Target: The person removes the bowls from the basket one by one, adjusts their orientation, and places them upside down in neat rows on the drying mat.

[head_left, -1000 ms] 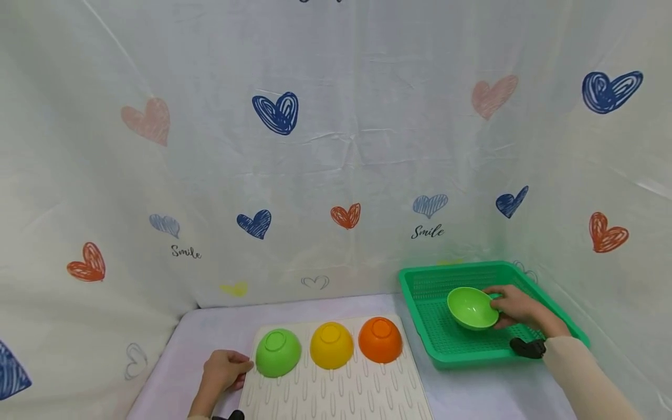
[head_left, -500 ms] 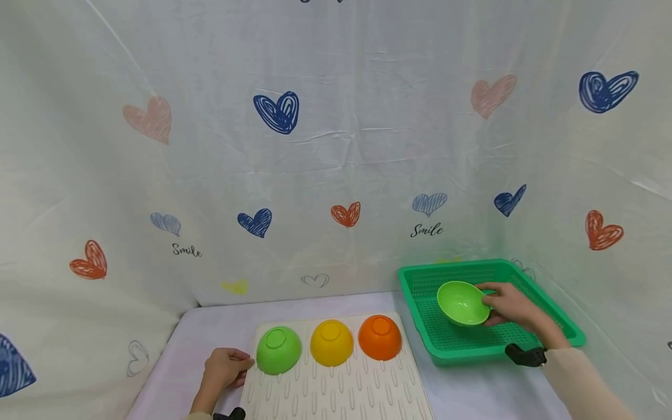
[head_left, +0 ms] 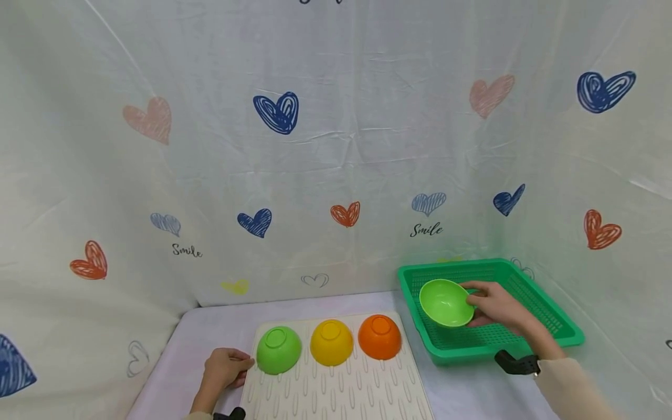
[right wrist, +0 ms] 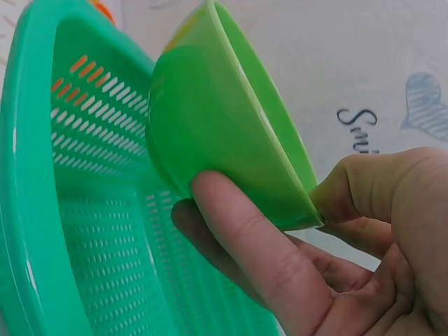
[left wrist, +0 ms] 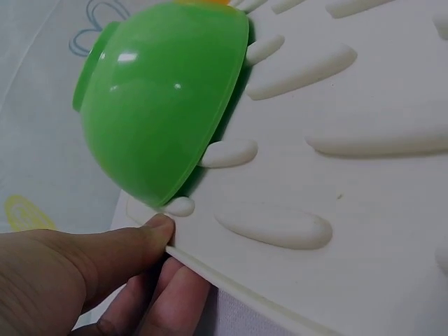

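My right hand (head_left: pixel 493 306) pinches a light green bowl (head_left: pixel 445 303) by its rim, mouth up, over the left part of a green plastic basket (head_left: pixel 472 353). In the right wrist view the thumb is at the rim and the fingers lie along the bowl's outside (right wrist: pixel 210 133). At the left edge of a white ribbed drying mat (head_left: pixel 336 396), my left hand (head_left: pixel 224 370) pinches the mat's edge between thumb and fingers. A green bowl (head_left: pixel 279 350), a yellow bowl (head_left: pixel 331 343) and an orange bowl (head_left: pixel 380 337) lie upside down in a row along the mat's far side.
The mat and basket stand on a table with a pale cloth (head_left: pixel 210 326). Behind and at the sides hangs a white curtain (head_left: pixel 336 146) printed with hearts. The basket's left wall rises between the held bowl and the mat.
My right hand has carried the light green bowl leftward and slightly up within the basket's outline. The left hand and the bowls on the mat stay where they were.
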